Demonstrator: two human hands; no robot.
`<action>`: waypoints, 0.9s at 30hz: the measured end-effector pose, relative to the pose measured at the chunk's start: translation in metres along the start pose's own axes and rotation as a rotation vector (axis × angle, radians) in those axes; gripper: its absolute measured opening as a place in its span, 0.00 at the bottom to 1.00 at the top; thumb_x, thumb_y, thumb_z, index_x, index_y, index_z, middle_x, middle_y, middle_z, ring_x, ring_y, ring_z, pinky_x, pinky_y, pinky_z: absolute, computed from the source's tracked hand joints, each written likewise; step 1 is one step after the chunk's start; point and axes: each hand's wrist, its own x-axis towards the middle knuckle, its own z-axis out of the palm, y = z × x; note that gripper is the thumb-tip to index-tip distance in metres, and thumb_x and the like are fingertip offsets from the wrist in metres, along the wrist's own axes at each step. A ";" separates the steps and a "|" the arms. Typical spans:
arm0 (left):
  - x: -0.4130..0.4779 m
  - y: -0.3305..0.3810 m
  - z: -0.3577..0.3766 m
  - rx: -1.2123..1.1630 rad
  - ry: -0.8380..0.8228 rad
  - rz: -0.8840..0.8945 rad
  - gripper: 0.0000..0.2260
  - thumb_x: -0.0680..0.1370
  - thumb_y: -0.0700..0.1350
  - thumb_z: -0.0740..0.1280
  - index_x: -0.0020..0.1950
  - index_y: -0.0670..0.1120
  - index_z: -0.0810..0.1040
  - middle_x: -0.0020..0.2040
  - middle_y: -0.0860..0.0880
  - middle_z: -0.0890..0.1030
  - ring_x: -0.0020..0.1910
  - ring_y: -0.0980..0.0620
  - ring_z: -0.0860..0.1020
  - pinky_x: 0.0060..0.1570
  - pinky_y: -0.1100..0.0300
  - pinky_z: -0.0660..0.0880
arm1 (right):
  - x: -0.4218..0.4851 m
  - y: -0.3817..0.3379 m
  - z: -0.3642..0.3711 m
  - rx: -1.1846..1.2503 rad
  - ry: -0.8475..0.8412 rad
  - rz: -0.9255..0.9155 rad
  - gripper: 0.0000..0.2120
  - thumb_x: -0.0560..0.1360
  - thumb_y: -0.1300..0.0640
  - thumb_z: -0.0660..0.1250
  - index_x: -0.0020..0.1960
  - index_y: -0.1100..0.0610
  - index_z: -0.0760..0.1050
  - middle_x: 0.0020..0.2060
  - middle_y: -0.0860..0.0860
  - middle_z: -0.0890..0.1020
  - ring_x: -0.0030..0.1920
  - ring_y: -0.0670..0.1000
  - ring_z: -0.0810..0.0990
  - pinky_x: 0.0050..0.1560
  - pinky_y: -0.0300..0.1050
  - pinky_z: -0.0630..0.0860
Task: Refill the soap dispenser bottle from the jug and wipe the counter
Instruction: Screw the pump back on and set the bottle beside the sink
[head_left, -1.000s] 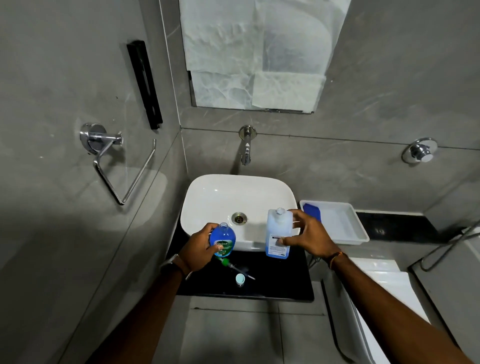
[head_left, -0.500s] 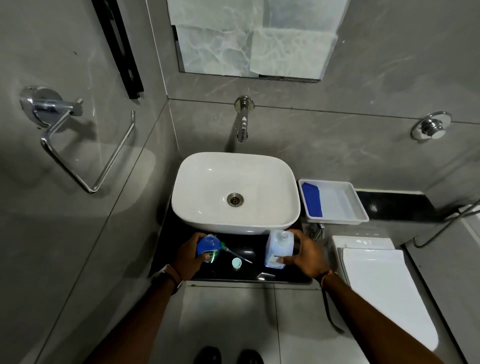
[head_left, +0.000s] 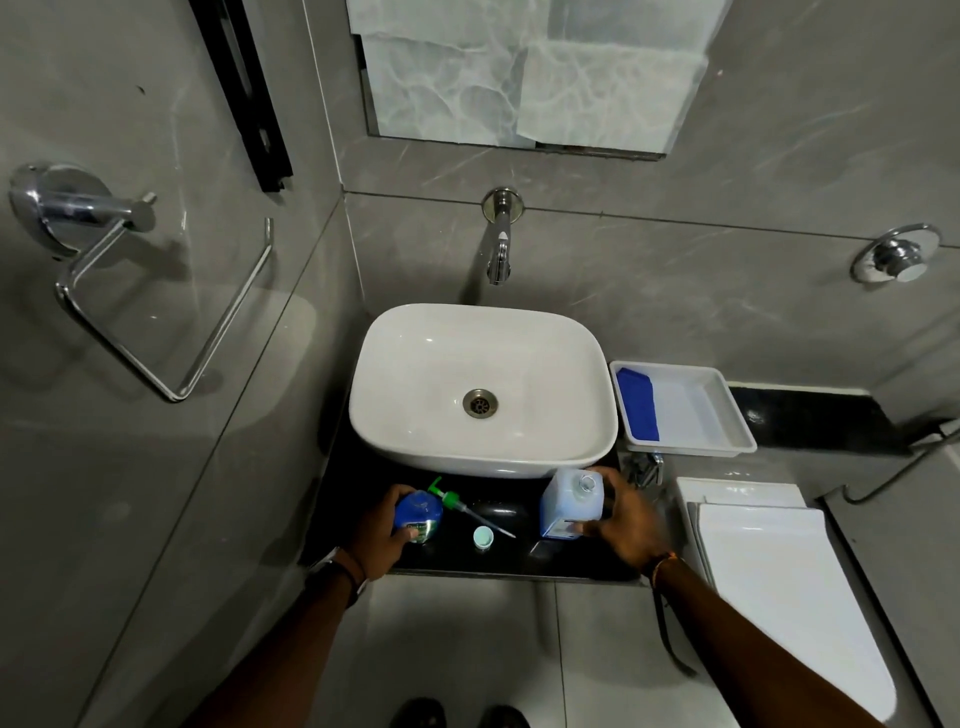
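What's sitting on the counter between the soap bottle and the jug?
In the head view, a green pump with its tube and a small pale cap lie there.

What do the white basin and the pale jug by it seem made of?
The white rounded basin looks like glazed ceramic, judging by its glossy, bright highlights. The squarish pale jug is probably translucent plastic: blue liquid shows through its walls.
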 end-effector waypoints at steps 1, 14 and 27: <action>0.000 -0.002 0.000 -0.003 0.002 -0.005 0.21 0.71 0.30 0.70 0.62 0.39 0.71 0.58 0.40 0.78 0.56 0.43 0.79 0.59 0.53 0.76 | 0.001 0.000 0.001 0.004 -0.003 -0.006 0.35 0.62 0.70 0.83 0.62 0.49 0.74 0.57 0.49 0.84 0.58 0.49 0.83 0.57 0.42 0.81; 0.001 -0.012 0.003 -0.118 -0.013 0.006 0.23 0.72 0.28 0.69 0.64 0.40 0.71 0.60 0.42 0.78 0.61 0.44 0.78 0.65 0.44 0.74 | 0.003 0.007 0.010 0.073 -0.036 0.026 0.39 0.63 0.70 0.82 0.67 0.47 0.72 0.61 0.47 0.82 0.61 0.49 0.82 0.61 0.49 0.81; -0.002 -0.021 0.007 -0.210 -0.020 -0.043 0.27 0.73 0.30 0.70 0.70 0.43 0.69 0.65 0.43 0.76 0.65 0.46 0.76 0.67 0.45 0.74 | -0.068 0.018 0.068 -0.213 0.359 0.222 0.15 0.66 0.62 0.77 0.47 0.50 0.75 0.42 0.50 0.83 0.40 0.52 0.82 0.43 0.46 0.78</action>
